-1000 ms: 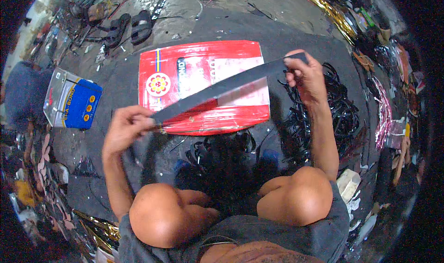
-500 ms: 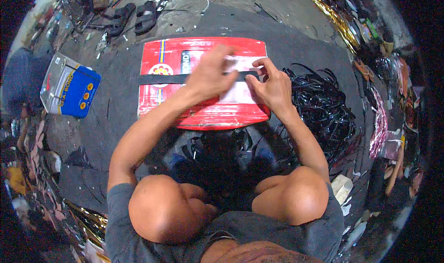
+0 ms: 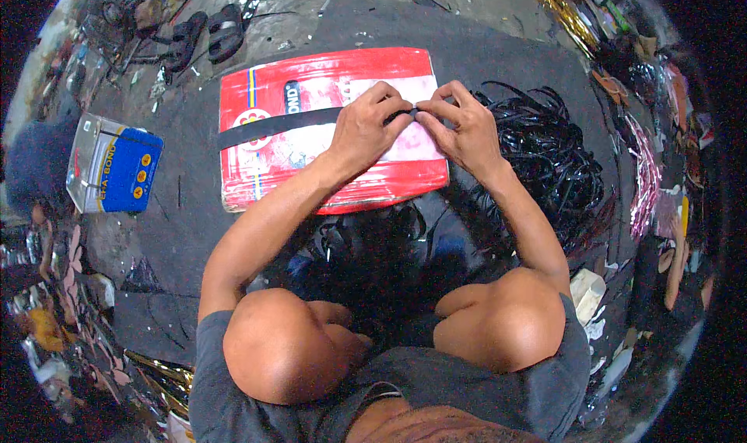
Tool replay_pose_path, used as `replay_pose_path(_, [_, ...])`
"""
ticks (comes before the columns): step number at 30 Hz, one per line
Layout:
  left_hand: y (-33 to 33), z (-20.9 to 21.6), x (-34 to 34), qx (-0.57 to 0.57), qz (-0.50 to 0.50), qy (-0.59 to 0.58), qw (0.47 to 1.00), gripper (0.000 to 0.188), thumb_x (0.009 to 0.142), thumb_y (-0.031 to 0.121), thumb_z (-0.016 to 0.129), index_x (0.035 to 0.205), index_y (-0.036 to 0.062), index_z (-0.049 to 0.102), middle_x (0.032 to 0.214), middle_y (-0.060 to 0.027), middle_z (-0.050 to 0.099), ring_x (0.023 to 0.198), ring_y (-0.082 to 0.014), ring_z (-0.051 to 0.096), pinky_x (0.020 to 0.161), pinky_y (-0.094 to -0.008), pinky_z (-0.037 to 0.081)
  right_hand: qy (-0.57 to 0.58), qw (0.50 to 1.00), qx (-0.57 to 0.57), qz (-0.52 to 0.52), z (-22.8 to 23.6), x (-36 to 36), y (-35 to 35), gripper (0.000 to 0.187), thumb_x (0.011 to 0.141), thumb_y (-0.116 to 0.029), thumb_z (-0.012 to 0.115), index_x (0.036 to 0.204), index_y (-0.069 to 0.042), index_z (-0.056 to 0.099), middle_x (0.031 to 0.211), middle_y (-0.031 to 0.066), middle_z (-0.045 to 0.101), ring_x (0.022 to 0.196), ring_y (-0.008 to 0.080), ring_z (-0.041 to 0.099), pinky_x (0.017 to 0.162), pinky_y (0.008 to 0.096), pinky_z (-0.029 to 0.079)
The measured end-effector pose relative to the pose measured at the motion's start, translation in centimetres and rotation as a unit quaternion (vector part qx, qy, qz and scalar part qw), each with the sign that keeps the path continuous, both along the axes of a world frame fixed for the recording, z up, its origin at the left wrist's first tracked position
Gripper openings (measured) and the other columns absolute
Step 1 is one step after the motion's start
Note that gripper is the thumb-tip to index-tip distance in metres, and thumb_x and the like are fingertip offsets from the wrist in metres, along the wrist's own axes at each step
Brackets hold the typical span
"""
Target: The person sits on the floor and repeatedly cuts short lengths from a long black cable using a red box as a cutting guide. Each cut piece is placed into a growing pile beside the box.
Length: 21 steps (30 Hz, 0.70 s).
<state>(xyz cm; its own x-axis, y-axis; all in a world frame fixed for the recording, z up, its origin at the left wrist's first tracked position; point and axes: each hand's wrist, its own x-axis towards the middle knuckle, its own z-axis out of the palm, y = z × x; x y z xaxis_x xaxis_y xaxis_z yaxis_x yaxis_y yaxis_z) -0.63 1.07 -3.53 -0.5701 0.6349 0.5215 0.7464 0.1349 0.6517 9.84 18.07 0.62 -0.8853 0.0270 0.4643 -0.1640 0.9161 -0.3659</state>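
Before my knees lies a flattened red metal sheet, with white, blue and yellow print. A flat black strip runs across it from its left edge to my fingers. My left hand pinches the strip near the sheet's right part. Close beside it, fingertips almost touching, my right hand pinches the strip's end. The exact grip between the fingertips is partly hidden. Just right of my right hand sits a tangled heap of thin black strips.
A blue-and-silver tin stands at the left. Black sandals lie at the far left. Gold foil strips, pink foil strips and scraps line the right side. A whitish block rests by my right knee.
My left hand has moved right along the strip, meeting my right hand; both now pinch close together. The sheet looks slightly turned and shifted left in the picture.
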Motion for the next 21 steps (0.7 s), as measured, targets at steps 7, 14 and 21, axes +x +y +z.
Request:
replay_pose_path(7, [-1.0,0.5,-0.7,-0.017,-0.049,-0.035,0.998,0.015,0.08,0.012,0.076,0.094,0.0051,0.073,0.09,-0.0095,0.064,0.08,-0.0247,0.067,0.071,-0.0349,0.055,-0.029,0.997,0.004,0.067,0.5,0.2,0.8,0.016,0.082,-0.022,0.075,0.095,-0.012,0.075,0.096,0.0072,0.061,0.079,0.0252,0.067,0.069,0.0378,0.055])
replay_pose_path(14, [-0.7,0.2,-0.7,0.004,-0.038,-0.044,0.998,0.013,0.08,0.013,0.076,0.089,0.0043,0.072,0.084,-0.0096,0.064,0.077,-0.0239,0.067,0.069,-0.0348,0.054,-0.024,0.998,-0.046,0.035,-0.3,0.1,0.9,0.022,0.08,-0.023,0.079,0.098,-0.012,0.075,0.1,0.0078,0.06,0.087,0.0246,0.066,0.073,0.0363,0.054])
replay_pose_path(21, [-0.6,0.0,-1.0,-0.001,-0.015,-0.08,0.997,0.014,0.079,0.017,0.076,0.085,0.0042,0.073,0.081,-0.0106,0.063,0.074,-0.0257,0.065,0.067,-0.0376,0.051,-0.021,0.994,-0.097,0.041,-0.5,0.1,0.4,0.022,0.078,-0.021,0.08,0.098,-0.012,0.076,0.101,0.0081,0.06,0.09,0.0252,0.064,0.075,0.0365,0.053])
